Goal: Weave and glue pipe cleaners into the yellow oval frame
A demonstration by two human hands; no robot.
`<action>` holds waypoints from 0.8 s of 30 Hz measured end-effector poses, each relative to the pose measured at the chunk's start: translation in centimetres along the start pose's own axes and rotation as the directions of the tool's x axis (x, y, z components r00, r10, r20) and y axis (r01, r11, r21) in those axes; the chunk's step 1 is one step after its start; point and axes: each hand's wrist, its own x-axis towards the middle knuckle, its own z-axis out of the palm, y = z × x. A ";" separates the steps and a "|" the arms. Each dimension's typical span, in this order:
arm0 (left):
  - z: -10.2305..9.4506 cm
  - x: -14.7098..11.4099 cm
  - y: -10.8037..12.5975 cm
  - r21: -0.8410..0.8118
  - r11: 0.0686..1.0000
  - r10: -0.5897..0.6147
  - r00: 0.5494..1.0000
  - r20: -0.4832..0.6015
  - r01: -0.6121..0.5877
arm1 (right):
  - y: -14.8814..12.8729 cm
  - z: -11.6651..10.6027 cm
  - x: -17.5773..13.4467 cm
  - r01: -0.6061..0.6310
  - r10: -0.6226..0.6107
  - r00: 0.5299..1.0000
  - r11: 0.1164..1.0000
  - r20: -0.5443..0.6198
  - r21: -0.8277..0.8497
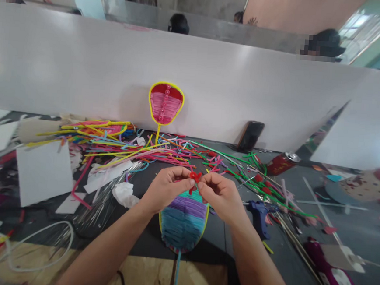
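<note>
Between the fingertips of my left hand (pixel 175 183) and my right hand (pixel 220 193) is a small red piece (pixel 195 176), twisted like a bow or flower and apparently made of pipe cleaner. Both hands pinch it from opposite sides. Right below them lies a fan-shaped paddle (pixel 183 225) wrapped in teal, blue and purple pipe cleaners, with a yellow edge and a thin blue stem; my hands cover part of its top. A similar pink and red paddle (pixel 166 103) stands upright against the white partition.
Loose pipe cleaners (pixel 136 151) spread across the back of the table. To the right are a blue glue gun (pixel 259 218), a red can (pixel 282 163), a leaning phone (pixel 250 136) and a purple device (pixel 331 270). White card (pixel 44 172) and a cable (pixel 70 238) lie left.
</note>
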 end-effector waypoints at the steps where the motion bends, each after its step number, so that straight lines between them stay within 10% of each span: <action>1: 0.0 0.0 0.0 -0.009 1.000 -0.004 1.000 0.007 0.004 | 0.1 0.0 0.0 0.010 -0.010 1.000 1.000 -0.008 -0.009; 14: -0.7 0.2 -0.1 -0.168 0.983 -0.056 0.992 0.110 0.075 | 0.6 -1.0 -0.1 0.197 -0.199 0.980 0.979 -0.026 -0.056; 19: -0.6 0.1 -0.1 -0.255 0.952 -0.126 0.976 0.179 0.170 | 1.1 -1.7 0.1 0.567 -0.585 0.811 0.782 0.010 -0.258; 24: -0.3 0.1 -0.1 -0.272 0.948 -0.116 0.976 0.183 0.163 | 0.9 -1.6 0.3 0.678 -0.695 0.711 0.636 0.107 -0.369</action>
